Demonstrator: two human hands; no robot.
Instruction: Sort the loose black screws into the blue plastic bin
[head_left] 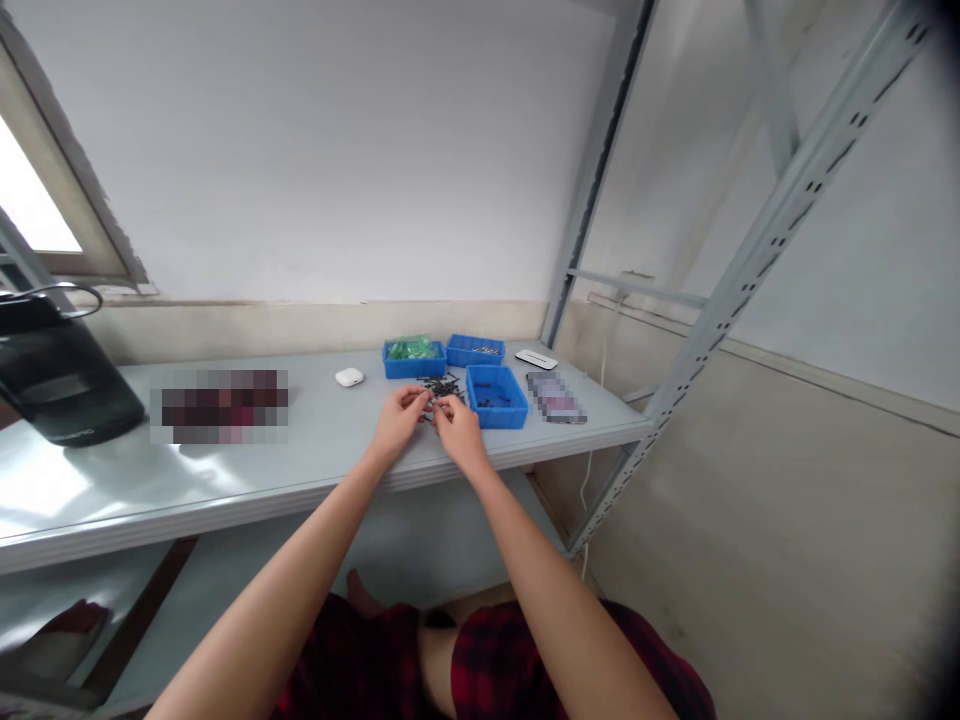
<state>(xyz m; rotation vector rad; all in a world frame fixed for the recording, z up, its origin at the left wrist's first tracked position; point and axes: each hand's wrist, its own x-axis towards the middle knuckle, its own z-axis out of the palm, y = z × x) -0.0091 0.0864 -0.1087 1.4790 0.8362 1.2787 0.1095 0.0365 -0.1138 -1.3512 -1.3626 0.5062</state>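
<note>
Both my hands meet over the front of the shelf top, fingertips close together. My left hand (pixel 400 418) is closed in a pinch, and so is my right hand (pixel 456 424); what sits between the fingers is too small to name. Just behind them lies a loose pile of small dark pieces (pixel 444 386), partly covered by my fingers. Right beside my right hand stands a blue bin (pixel 510 414) with a few similar dark pieces inside. Behind the pile, another blue bin (pixel 415 368) holds green plastic bags (pixel 411 347).
A third blue bin (pixel 461 351) with small shiny parts stands at the back. A phone (pixel 556 397) and a white flat device (pixel 536 359) lie at right. A white earbud case (pixel 349 377) and a dark container (pixel 67 375) are leftward. A metal upright (pixel 720 330) borders the right end.
</note>
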